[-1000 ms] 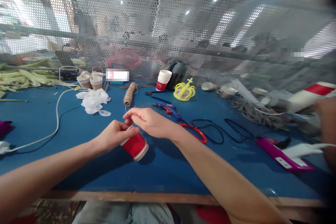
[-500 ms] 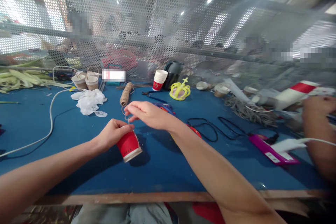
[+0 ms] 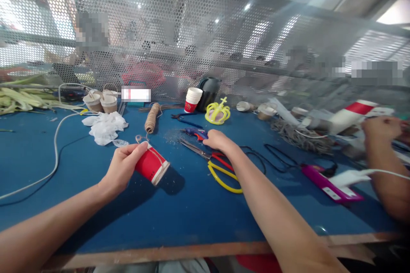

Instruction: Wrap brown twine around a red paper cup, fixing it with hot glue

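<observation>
My left hand is closed on a red paper cup with a white rim, tilted on its side above the table. Twine runs along the cup's side and round its rim, and a loose loop shows near my thumb. Farther right, my right hand is closed at the handle of a blue and orange hot glue gun, its fingers partly hidden. Scissors with red and yellow handles lie just below that hand. Behind the cup lies a roll of twine.
White crumpled plastic and two twine-wrapped cups stand left. At the back are stacked paper cups, pliers and a yellow crown-shaped piece. A purple power strip and another person's arm are at right.
My right hand has left the twine by the cup and moved right to the glue gun. The scissors have come into fuller view. My left hand has shifted slightly left, tilting the cup more.
</observation>
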The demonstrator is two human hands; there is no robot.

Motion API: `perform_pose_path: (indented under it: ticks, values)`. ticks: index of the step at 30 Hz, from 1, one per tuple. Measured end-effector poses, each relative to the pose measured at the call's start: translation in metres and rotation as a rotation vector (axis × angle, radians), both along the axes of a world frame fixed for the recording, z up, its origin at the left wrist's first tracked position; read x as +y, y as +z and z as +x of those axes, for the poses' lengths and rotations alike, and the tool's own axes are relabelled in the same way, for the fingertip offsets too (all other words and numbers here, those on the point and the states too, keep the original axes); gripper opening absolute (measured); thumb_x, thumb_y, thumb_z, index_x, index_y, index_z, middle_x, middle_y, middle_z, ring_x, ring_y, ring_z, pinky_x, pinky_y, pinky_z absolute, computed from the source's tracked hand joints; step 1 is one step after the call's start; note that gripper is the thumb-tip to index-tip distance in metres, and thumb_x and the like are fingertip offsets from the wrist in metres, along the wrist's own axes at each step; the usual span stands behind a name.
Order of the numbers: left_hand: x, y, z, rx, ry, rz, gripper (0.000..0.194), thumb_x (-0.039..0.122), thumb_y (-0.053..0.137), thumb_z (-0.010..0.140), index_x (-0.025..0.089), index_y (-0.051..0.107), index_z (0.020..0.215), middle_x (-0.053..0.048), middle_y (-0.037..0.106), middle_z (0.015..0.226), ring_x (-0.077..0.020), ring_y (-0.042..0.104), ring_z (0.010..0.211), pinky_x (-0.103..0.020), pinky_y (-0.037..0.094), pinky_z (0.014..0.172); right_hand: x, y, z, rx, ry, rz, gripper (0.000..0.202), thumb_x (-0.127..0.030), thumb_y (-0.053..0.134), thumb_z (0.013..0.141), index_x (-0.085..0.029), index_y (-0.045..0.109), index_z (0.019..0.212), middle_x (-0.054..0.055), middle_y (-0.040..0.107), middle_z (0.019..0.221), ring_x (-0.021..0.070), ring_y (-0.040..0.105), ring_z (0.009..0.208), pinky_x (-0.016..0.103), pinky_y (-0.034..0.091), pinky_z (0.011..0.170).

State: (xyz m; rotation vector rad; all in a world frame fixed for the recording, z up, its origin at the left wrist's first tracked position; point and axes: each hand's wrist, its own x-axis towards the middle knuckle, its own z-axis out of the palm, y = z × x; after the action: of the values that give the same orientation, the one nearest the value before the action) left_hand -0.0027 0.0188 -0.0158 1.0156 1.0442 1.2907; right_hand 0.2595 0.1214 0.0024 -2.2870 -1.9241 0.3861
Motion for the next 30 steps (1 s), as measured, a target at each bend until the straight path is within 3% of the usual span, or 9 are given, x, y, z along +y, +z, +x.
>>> perform_pose_path:
  ticks: [5, 9, 10, 13, 16, 23, 30]
  values:
    - [0.001, 0.005, -0.003, -0.021, -0.026, -0.012, 0.031, 0.04, 0.062, 0.068, 0.011, 0.064, 0.055, 0.0, 0.059, 0.049, -0.0085, 0.047, 0.045, -0.019, 0.037, 0.047, -0.006, 0.003, 0.0, 0.075, -0.019, 0.111, 0.025, -0.024, 0.061, 0.071, -0.01, 0.059, 0.092, 0.012, 0.063, 0.086, 0.0252, 0.06, 0.083, 0.032, 0.044, 0.067]
    - [0.003, 0.007, -0.006, -0.053, -0.019, -0.004, 0.03, 0.039, 0.063, 0.068, 0.011, 0.063, 0.056, 0.001, 0.059, 0.05, -0.0074, 0.047, 0.046, -0.018, 0.036, 0.046, -0.03, 0.022, -0.007, 0.242, 0.049, 0.269, 0.031, -0.028, 0.053, 0.075, -0.014, 0.053, 0.103, 0.009, 0.062, 0.087, 0.0186, 0.059, 0.079, 0.028, 0.044, 0.064]
    - [0.003, 0.007, -0.006, -0.055, -0.011, -0.008, 0.029, 0.039, 0.063, 0.068, 0.011, 0.063, 0.058, 0.001, 0.059, 0.051, -0.0075, 0.047, 0.046, -0.018, 0.036, 0.046, -0.038, 0.028, -0.011, 0.322, 0.069, 0.292, 0.028, -0.032, 0.051, 0.077, -0.014, 0.054, 0.098, 0.007, 0.062, 0.08, 0.017, 0.059, 0.072, 0.028, 0.045, 0.061]
    - [0.005, 0.006, -0.006, -0.071, 0.02, -0.006, 0.026, 0.037, 0.064, 0.068, 0.012, 0.064, 0.064, 0.001, 0.059, 0.054, -0.008, 0.048, 0.048, -0.019, 0.037, 0.048, -0.063, 0.041, -0.025, 0.837, 0.168, 0.248, 0.022, -0.038, 0.056, 0.073, -0.016, 0.054, 0.073, 0.001, 0.053, 0.056, 0.0124, 0.05, 0.05, 0.027, 0.041, 0.048]
    - [0.006, 0.004, -0.005, -0.081, 0.042, -0.018, 0.024, 0.036, 0.065, 0.066, 0.012, 0.062, 0.067, 0.003, 0.058, 0.054, -0.0079, 0.048, 0.048, -0.019, 0.037, 0.049, -0.083, 0.043, -0.039, 1.046, 0.247, 0.166, 0.021, -0.036, 0.059, 0.071, -0.017, 0.053, 0.065, -0.001, 0.05, 0.051, 0.0092, 0.045, 0.044, 0.024, 0.037, 0.043]
    - [0.009, 0.002, -0.006, -0.036, 0.068, 0.014, 0.025, 0.037, 0.062, 0.068, 0.013, 0.057, 0.063, 0.004, 0.055, 0.052, -0.0071, 0.045, 0.047, -0.018, 0.035, 0.047, -0.103, 0.03, -0.047, 0.902, 0.395, 0.122, 0.021, -0.035, 0.054, 0.077, -0.015, 0.059, 0.081, -0.002, 0.053, 0.049, 0.0092, 0.048, 0.044, 0.022, 0.038, 0.042]
    - [0.009, -0.003, -0.01, 0.034, 0.112, 0.175, 0.025, 0.037, 0.057, 0.074, 0.015, 0.054, 0.063, 0.005, 0.052, 0.055, -0.0069, 0.042, 0.05, -0.018, 0.035, 0.049, -0.115, 0.037, -0.044, 0.675, 0.419, 0.072, 0.024, -0.039, 0.056, 0.075, -0.018, 0.057, 0.065, -0.003, 0.048, 0.041, 0.0095, 0.047, 0.039, 0.023, 0.041, 0.042]
